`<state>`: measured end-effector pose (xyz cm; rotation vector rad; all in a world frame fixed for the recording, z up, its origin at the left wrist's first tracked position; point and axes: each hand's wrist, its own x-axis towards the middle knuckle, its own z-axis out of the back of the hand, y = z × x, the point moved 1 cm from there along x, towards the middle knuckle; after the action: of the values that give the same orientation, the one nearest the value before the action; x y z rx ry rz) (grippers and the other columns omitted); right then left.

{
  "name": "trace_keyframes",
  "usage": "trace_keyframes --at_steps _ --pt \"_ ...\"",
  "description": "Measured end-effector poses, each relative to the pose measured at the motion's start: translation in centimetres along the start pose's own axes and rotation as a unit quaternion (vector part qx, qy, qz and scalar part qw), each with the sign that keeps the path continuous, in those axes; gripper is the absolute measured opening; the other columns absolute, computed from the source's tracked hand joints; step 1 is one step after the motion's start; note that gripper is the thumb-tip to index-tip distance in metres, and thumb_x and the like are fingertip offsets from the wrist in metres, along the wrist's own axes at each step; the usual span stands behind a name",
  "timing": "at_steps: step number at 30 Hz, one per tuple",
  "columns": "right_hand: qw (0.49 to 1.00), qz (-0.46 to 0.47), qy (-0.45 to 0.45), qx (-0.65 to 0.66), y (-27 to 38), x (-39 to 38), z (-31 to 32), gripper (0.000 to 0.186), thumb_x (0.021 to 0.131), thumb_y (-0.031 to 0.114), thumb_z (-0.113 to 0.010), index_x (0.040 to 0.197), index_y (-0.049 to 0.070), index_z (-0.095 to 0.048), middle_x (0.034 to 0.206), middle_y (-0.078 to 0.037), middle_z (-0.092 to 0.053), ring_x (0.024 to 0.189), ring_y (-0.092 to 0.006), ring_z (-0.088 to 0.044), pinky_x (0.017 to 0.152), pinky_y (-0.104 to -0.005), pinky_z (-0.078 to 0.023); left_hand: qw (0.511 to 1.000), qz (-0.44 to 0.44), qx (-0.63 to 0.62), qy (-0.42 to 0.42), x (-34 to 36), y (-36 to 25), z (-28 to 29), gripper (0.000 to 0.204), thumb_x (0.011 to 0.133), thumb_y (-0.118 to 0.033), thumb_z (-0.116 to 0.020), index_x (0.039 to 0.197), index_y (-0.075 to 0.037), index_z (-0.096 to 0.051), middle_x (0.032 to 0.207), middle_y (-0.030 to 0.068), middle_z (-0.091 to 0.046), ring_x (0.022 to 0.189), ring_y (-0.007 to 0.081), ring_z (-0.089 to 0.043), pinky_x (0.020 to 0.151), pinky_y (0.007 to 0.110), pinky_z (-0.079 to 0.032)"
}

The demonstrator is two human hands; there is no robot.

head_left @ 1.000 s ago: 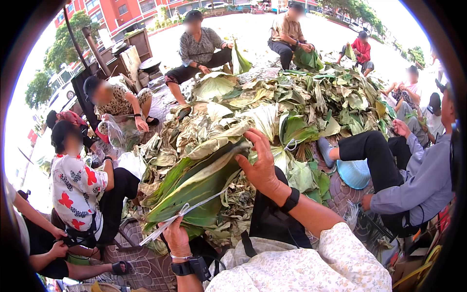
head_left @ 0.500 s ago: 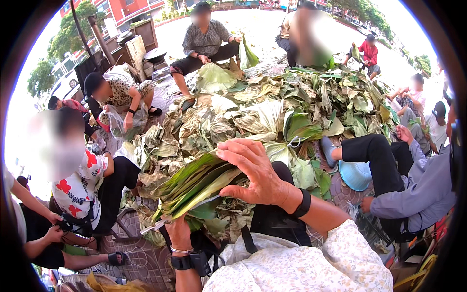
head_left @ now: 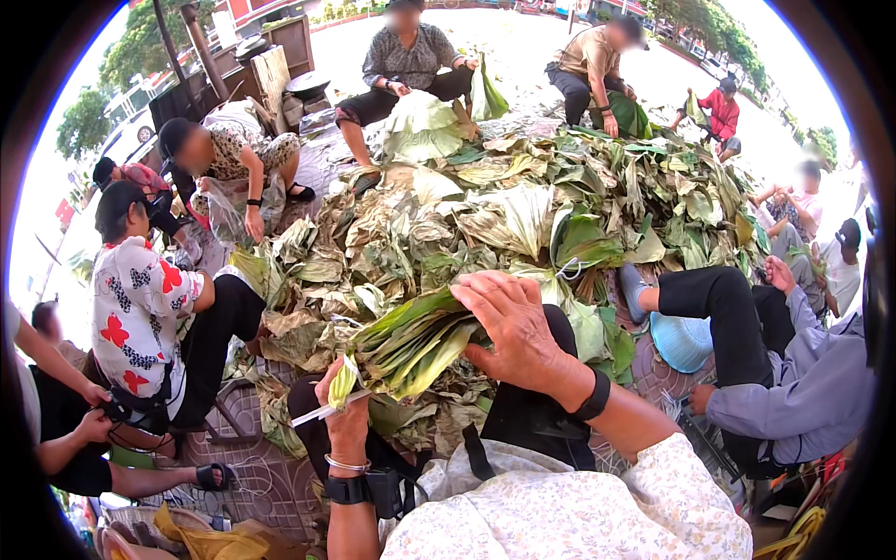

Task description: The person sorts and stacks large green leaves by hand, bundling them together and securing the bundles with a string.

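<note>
My left hand (head_left: 347, 420) is closed round the stem end of a bundle of green leaves (head_left: 415, 338), just above my knee, with a pale strip (head_left: 315, 412) sticking out sideways from the fist. My right hand (head_left: 515, 327) lies spread, fingers wide, flat over the far end of the same bundle, holding nothing. The bundle slants up from left hand to right, its lower edge touching the loose dry leaves beneath it; I can't tell how many leaves are in it, they overlap. My black trouser leg (head_left: 523, 411) hides what lies under the right wrist. Little free room close by: a person in a red-flowered shirt (head_left: 140, 308) sits just to my left, a person in grey sleeves (head_left: 803, 392) to my right, legs stretched toward the heap beside a blue basin (head_left: 681, 341). Ahead, the big pile of leaves (head_left: 523, 205) fills the middle, edges running right up to everyone's feet. Beyond it, more people (head_left: 411, 65) sit round the far rim on open pavement (head_left: 523, 47); the picture's round border cuts off the sides.
</note>
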<state>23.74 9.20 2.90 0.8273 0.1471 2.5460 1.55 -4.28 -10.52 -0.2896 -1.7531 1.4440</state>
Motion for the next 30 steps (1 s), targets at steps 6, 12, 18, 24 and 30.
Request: trace_keyframes --at_steps 6,12,18,24,30 --pt "0.999 0.035 0.029 -0.003 1.6 0.4 0.5 0.071 0.063 0.023 -0.068 0.126 0.007 -0.038 0.129 -0.011 -0.040 0.120 -0.0272 -0.036 0.094 -0.0396 -0.026 0.997 -0.015 0.032 0.069 1.0 -2.3 -1.4 0.035 0.072 0.006 -0.061 0.107 0.001 -0.056 0.103 0.0097 -0.060 0.092 0.0152 -0.057 0.081 0.026 -0.044" --pt "0.987 0.066 0.055 0.138 0.0 1.7 -1.1 0.077 0.062 0.017 -0.072 0.129 0.006 -0.035 0.130 -0.013 -0.039 0.117 -0.0283 -0.041 0.092 -0.0377 -0.031 0.984 -0.133 0.085 0.087 1.5 -5.4 -2.9 0.031 0.071 0.006 -0.057 0.102 0.003 -0.060 0.093 0.0095 -0.064 0.084 0.0130 -0.060 0.077 0.026 -0.046" --pt "0.972 0.110 0.033 0.205 -1.1 2.6 -3.7 0.030 0.064 0.009 -0.068 0.093 0.008 -0.059 0.082 -0.004 -0.063 0.076 -0.0246 -0.059 0.067 -0.0342 -0.044 0.995 -0.036 0.019 0.086 2.6 -3.4 -2.8 0.044 0.069 -0.001 -0.068 0.110 0.002 -0.054 0.108 0.0130 -0.057 0.103 0.0214 -0.053 0.092 0.032 -0.039" --pt "0.985 0.079 -0.058 0.140 -1.5 4.5 -4.7 0.028 0.061 0.006 -0.066 0.088 0.007 -0.059 0.080 -0.005 -0.061 0.074 -0.0252 -0.057 0.062 -0.0350 -0.042 0.974 0.041 0.206 -0.084 2.1 -7.0 -3.1 0.064 0.067 -0.009 -0.074 0.121 -0.002 -0.040 0.129 0.0124 -0.036 0.116 0.0233 -0.038 0.093 0.034 -0.032" --pt "0.996 0.059 -0.058 0.025 -0.8 5.8 -6.8 0.041 0.052 0.005 -0.065 0.092 0.005 -0.058 0.084 -0.005 -0.059 0.079 -0.0239 -0.054 0.068 -0.0350 -0.039 0.921 0.287 -0.240 0.109 -0.6 -7.4 -5.0 0.032 0.080 -0.017 -0.064 0.105 0.000 -0.053 0.094 0.0070 -0.060 0.083 0.0140 -0.058 0.069 0.023 -0.044"
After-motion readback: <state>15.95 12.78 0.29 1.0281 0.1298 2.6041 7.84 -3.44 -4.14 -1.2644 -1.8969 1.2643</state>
